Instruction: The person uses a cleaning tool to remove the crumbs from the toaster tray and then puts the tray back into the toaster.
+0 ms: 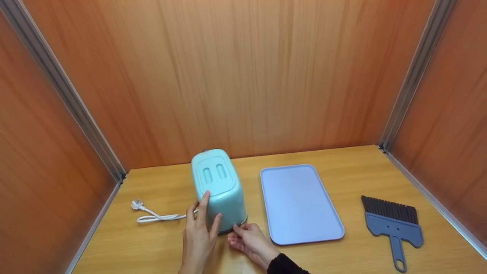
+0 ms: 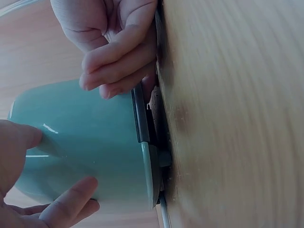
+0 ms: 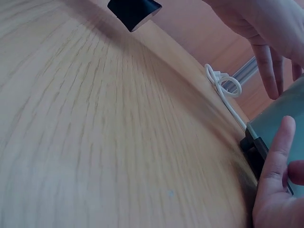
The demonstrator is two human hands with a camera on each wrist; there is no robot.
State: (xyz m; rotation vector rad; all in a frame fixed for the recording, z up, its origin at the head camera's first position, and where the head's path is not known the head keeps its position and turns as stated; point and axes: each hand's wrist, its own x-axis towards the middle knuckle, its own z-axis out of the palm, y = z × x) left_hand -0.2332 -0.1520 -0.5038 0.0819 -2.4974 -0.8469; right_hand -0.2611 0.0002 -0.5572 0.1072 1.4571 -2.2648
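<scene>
A mint-green toaster (image 1: 232, 207) stands upright on the wooden table, its lidded top marked by two long recesses. My left hand (image 1: 197, 238) rests on its near left corner, fingers spread and mostly straight, the thumb on the near end. Low at that same end, my right hand (image 1: 254, 243) pinches the black strip (image 2: 139, 116) at the toaster's bottom edge, which looks like the front of a crumb tray. In the left wrist view the right fingers (image 2: 111, 66) curl beside this strip; part of their hold is hidden.
A white cord (image 1: 167, 217) with a plug (image 1: 136, 204) lies left of the toaster. On the right is a lavender tray (image 1: 300, 201). Farther right lies a grey-blue hand brush (image 1: 393, 224) with dark bristles. Wooden panels (image 1: 258, 76) enclose the back and sides.
</scene>
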